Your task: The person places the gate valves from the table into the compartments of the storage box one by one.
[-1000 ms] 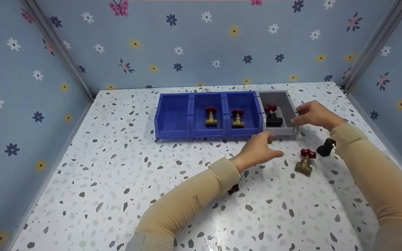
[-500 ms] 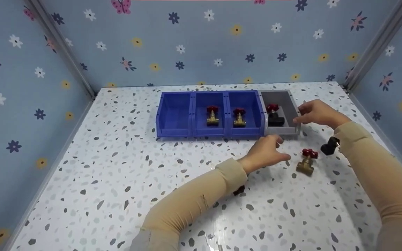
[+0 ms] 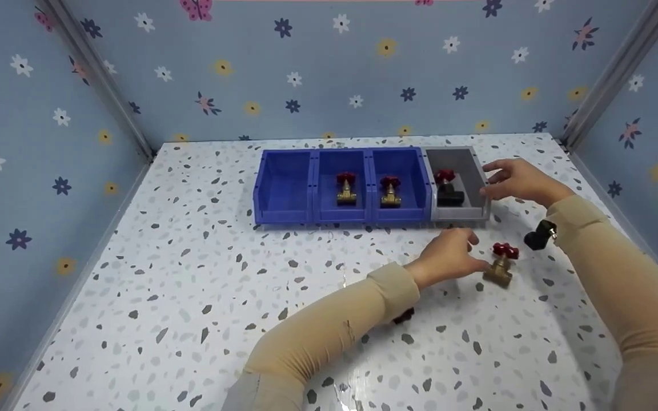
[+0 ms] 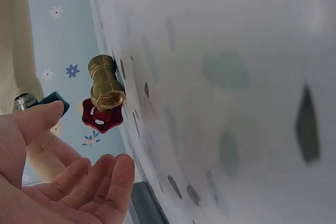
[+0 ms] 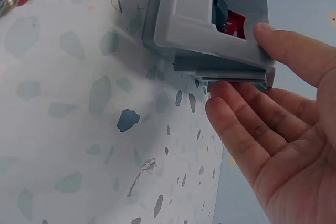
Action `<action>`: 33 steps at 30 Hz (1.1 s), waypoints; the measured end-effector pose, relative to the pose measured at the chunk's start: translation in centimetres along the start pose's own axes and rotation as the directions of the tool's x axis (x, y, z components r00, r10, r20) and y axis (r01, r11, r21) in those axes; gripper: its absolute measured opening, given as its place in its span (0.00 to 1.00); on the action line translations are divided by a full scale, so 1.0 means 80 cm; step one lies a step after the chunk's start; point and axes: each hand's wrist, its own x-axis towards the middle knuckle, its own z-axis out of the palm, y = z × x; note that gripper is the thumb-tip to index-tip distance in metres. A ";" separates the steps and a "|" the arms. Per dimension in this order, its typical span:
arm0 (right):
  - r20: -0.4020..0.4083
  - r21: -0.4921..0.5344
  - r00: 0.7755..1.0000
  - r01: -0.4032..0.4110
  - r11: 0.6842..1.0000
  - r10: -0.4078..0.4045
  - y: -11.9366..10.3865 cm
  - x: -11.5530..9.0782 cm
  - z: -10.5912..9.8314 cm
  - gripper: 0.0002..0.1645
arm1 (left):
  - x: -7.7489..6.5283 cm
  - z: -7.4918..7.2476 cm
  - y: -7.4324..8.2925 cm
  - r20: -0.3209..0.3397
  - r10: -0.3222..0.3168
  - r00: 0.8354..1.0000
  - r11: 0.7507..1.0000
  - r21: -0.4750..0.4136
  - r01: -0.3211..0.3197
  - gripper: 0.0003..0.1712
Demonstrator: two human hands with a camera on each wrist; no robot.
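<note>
My left hand [image 3: 449,257] is spread beside a brass valve [image 3: 498,272] with a red handwheel, its thumb nearest the valve body. In the left wrist view the valve [image 4: 106,85] lies beyond the fingertips, with a gap visible between. Over at the grey bin [image 3: 461,213], my right hand [image 3: 526,181] holds the right side wall. The right wrist view shows the thumb on the bin's rim [image 5: 220,48] and the other fingers against the outside. Inside that bin lies a black valve [image 3: 450,197] with a red handwheel.
Three blue bins [image 3: 286,217] adjoin the grey one; the middle and right ones each contain a brass valve [image 3: 346,197]. A black fitting [image 3: 537,237] lies near the right sleeve. Another dark piece [image 3: 404,315] is partly hidden by the left sleeve. Patterned panels surround the table.
My left hand has moved right and slightly toward me, from in front of the bins to the loose brass valve. The right hand has stayed at the grey bin.
</note>
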 end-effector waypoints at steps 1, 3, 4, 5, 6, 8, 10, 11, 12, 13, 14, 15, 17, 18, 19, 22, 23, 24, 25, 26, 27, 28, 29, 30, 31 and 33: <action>0.004 0.018 1.000 0.007 1.000 -0.007 0.000 0.000 -0.001 0.44 | 0.001 0.002 0.001 0.002 0.003 1.000 1.000 0.006 -0.004 0.31; 0.015 0.050 1.000 0.017 0.999 -0.018 0.001 0.001 -0.003 0.43 | 0.002 0.006 0.003 0.005 0.005 1.000 1.000 0.014 -0.005 0.30; 0.021 0.062 1.000 0.018 0.998 -0.019 0.001 0.001 -0.004 0.42 | 0.002 0.008 0.003 0.008 0.002 1.000 1.000 0.013 -0.003 0.30; 0.029 0.080 0.999 0.016 0.997 -0.018 0.001 0.002 -0.005 0.42 | 0.002 0.009 0.004 0.012 0.000 1.000 1.000 0.012 0.000 0.30; 0.038 0.093 0.999 0.013 0.996 -0.016 0.001 0.003 -0.006 0.41 | 0.002 0.010 0.005 0.017 -0.004 1.000 1.000 0.011 0.003 0.30; 0.056 0.117 0.998 0.009 0.993 -0.015 0.001 0.006 -0.008 0.42 | 0.002 0.012 0.007 0.028 -0.011 1.000 1.000 0.007 0.010 0.30; 0.075 0.140 0.997 0.003 0.990 -0.014 0.002 0.010 -0.011 0.43 | 0.002 0.014 0.008 0.035 -0.016 0.999 1.000 0.003 0.016 0.31; 0.086 0.148 0.996 -0.001 0.989 -0.012 0.002 0.012 -0.012 0.44 | 0.003 0.015 0.009 0.038 -0.021 0.999 1.000 0.002 0.021 0.32; 0.098 0.153 0.995 -0.006 0.988 -0.009 0.002 0.014 -0.014 0.45 | 0.003 0.016 0.010 0.040 -0.024 0.999 1.000 0.002 0.024 0.33; 0.110 0.158 0.994 -0.010 0.987 -0.007 0.001 0.016 -0.015 0.46 | 0.004 0.017 0.011 0.042 -0.027 0.999 1.000 0.001 0.027 0.33; 0.121 0.157 0.993 -0.014 0.988 -0.005 0.001 0.017 -0.017 0.47 | 0.005 0.017 0.012 0.044 -0.031 0.999 1.000 0.002 0.031 0.34; 0.129 0.158 0.992 -0.018 0.987 -0.002 0.000 0.018 -0.018 0.47 | 0.005 0.018 0.013 0.046 -0.035 0.998 0.999 0.003 0.035 0.34; 0.150 0.158 0.989 -0.027 0.987 0.003 -0.001 0.018 -0.021 0.48 | 0.008 0.019 0.016 0.050 -0.040 0.998 0.999 0.015 0.039 0.35; 0.157 0.162 0.988 -0.030 0.986 0.005 -0.001 0.018 -0.023 0.48 | 0.009 0.020 0.018 0.050 -0.037 0.998 0.999 0.025 0.035 0.34; 0.163 0.165 0.987 -0.033 0.986 0.006 -0.002 0.017 -0.023 0.49 | 0.009 0.020 0.019 0.052 -0.039 0.998 0.999 0.036 0.037 0.34; 0.181 0.173 0.983 -0.039 0.984 0.007 -0.003 0.016 -0.025 0.50 | 0.012 0.021 0.023 0.057 -0.038 0.998 0.998 0.059 0.035 0.33; 0.187 0.172 0.982 -0.036 0.984 0.004 -0.004 0.016 -0.026 0.51 | 0.013 0.022 0.024 0.059 -0.038 0.998 0.997 0.064 0.034 0.32; 0.191 0.173 0.982 -0.039 0.984 0.005 -0.004 0.015 -0.026 0.51 | 0.013 0.023 0.025 0.063 -0.038 0.997 0.997 0.067 0.034 0.30; 0.195 0.173 0.981 -0.039 0.984 0.005 -0.004 0.015 -0.027 0.51 | 0.014 0.023 0.025 0.068 -0.039 0.997 0.997 0.065 0.035 0.28; 0.198 0.174 0.980 -0.040 0.984 0.005 -0.005 0.015 -0.027 0.51 | 0.015 0.024 0.025 0.075 -0.037 0.997 0.998 0.063 0.032 0.25; 0.201 0.174 0.980 -0.040 0.984 0.005 -0.005 0.015 -0.027 0.51 | 0.016 0.025 0.025 0.082 -0.035 0.996 0.998 0.062 0.030 0.23; 0.202 0.174 0.979 -0.039 0.984 0.003 -0.005 0.015 -0.028 0.51 | 0.016 0.026 0.025 0.087 -0.032 0.996 0.998 0.065 0.027 0.22; 0.203 0.174 0.979 -0.038 0.984 0.002 -0.005 0.015 -0.028 0.51 | 0.017 0.027 0.025 0.091 -0.031 0.995 0.997 0.068 0.025 0.22; 0.202 0.177 0.979 -0.040 0.983 0.004 -0.005 0.015 -0.028 0.51 | 0.018 0.027 0.026 0.095 -0.029 0.995 0.997 0.072 0.022 0.22; 0.200 0.181 0.980 -0.041 0.983 0.004 -0.005 0.016 -0.027 0.51 | 0.018 0.028 0.026 0.098 -0.027 0.995 0.997 0.078 0.020 0.22; 0.196 0.186 0.981 -0.042 0.982 0.004 -0.005 0.017 -0.027 0.50 | 0.020 0.029 0.027 0.105 -0.028 0.994 0.995 0.095 0.018 0.23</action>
